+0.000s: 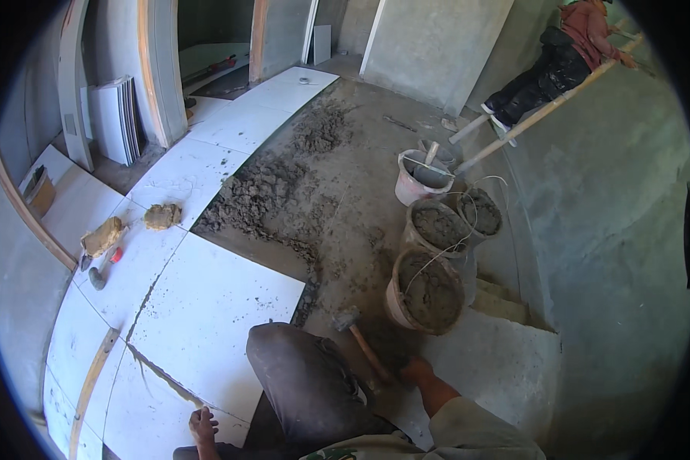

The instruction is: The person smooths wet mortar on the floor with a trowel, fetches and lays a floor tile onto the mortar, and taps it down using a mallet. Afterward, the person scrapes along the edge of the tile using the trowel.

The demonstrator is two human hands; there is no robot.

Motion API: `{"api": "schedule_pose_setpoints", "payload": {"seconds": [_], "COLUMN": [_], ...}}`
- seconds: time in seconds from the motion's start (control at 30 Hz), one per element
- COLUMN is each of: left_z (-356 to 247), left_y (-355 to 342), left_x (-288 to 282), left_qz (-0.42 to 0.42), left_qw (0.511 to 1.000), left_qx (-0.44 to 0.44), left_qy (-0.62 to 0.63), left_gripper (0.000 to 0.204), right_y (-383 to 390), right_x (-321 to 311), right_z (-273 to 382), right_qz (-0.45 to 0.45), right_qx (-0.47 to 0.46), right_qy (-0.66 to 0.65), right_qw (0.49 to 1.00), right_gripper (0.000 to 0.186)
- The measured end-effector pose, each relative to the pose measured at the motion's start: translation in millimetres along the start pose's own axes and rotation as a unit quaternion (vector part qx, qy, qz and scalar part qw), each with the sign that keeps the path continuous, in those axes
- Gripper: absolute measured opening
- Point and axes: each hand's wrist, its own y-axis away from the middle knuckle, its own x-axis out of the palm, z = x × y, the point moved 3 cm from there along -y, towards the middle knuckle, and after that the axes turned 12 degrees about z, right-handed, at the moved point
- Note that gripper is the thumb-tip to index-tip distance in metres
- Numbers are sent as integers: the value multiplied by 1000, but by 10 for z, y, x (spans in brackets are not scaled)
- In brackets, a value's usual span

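My left hand (203,426) is low over the white floor tiles, fingers curled, beside a mortar-smeared joint; whether it pinches anything is too small to make out. The large white tile (215,303) in front of me has mortar crumbs scattered on it. My right hand (416,373) reaches down into shadow by my knee, its fingers hidden. Close to it lies a hammer (369,349) with a grey head and a wooden handle; I cannot tell whether the hand touches it. Loose grey mortar (264,195) is heaped along the tile edge.
Mortar-filled buckets (425,291) with wire handles stand to the right, near a pinkish-white bucket (422,180). A mallet (97,277), yellow sponges (162,216) and a wooden batten (92,391) lie on the left tiles. Stacked tiles (115,123) lean behind. A person (560,61) stands on a ladder (548,107).
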Motion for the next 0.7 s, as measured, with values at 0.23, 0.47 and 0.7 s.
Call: {"api": "schedule_pose_setpoints", "payload": {"seconds": [0.23,0.47,0.7], "left_z": [-111,-333,-625], "left_y": [-285,-133,20], "left_x": [241,326,493], "left_qz": [50,3,-100], "left_qw": [998,994,965], "left_qx": [5,78,100], "left_qy": [-25,-75,-221], "left_gripper": [42,38,44], "right_y": [80,3,378], "right_x": [-2,334,-25], "right_z": [575,303,154], "right_qz": [36,-30,38], "right_qx": [-25,-33,-100], "right_qy": [-16,-26,-150], "right_qw": [999,999,983], "right_gripper": [48,54,62]}}
